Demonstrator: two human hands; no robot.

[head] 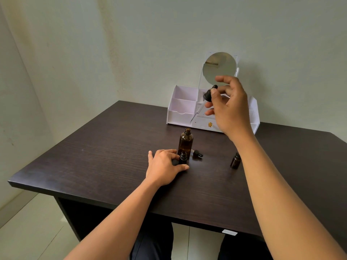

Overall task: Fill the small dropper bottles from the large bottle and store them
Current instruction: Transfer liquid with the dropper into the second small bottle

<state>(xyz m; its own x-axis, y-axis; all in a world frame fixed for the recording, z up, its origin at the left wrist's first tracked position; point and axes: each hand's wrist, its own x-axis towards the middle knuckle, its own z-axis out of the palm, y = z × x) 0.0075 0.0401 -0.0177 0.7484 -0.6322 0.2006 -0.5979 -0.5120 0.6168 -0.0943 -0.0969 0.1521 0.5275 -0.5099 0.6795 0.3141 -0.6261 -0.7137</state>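
The left hand [163,166] rests low on the dark table [84,156], its thumb and fingers curled around a small dropper bottle [183,158] that stands upright with its neck uncapped. Just beyond that hand's fingertips, and touching or nearly touching the small bottle, the large bottle [185,141] of amber glass stands upright, its mouth open.

The right hand [229,107] is raised well above the table, farther from the person than the left hand. Its thumb and fingers pinch the black cap of a large dropper [209,94]. The rubber bulb points up towards the fingers, and the glass pipette slants down and to the left of the hand, with its tip in the air above and beyond the large bottle's mouth.

Between the two hands, a small dropper cap [197,153] lies on its side on the table, just right of the large bottle. A second small bottle [235,161] stands close against the left side of the right forearm, which partly hides it; whether it is capped cannot be told.

Behind the right hand, at the table's far edge, sits a white organizer [180,106] with open compartments and a drawer. A round mirror [219,68] rises from it above the right hand's fingers.
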